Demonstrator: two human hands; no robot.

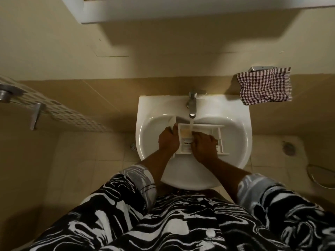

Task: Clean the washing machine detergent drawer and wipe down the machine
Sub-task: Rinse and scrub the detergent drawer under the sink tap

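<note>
Rinsing now: the detergent drawer [205,128] lies in the sink [145,109] beneath the right hand [204,146], whose fingers [198,136] spread across its compartments, the tap [192,105] runs just beyond, the left hand [168,141] alongside grips a white piece [171,122], and scrubbing the yellowish residue [184,132] likely comes next.

White sink [145,109], detergent drawer [206,128] and plastic piece [171,122]; red-and-white checked cloth [264,87]; black-and-white swirled garment [163,223]; beige wall [72,51]; silver tap [192,104].

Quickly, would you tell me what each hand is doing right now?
Left hand: holding a white object.
Right hand: open, fingers resting on the detergent drawer.
</note>
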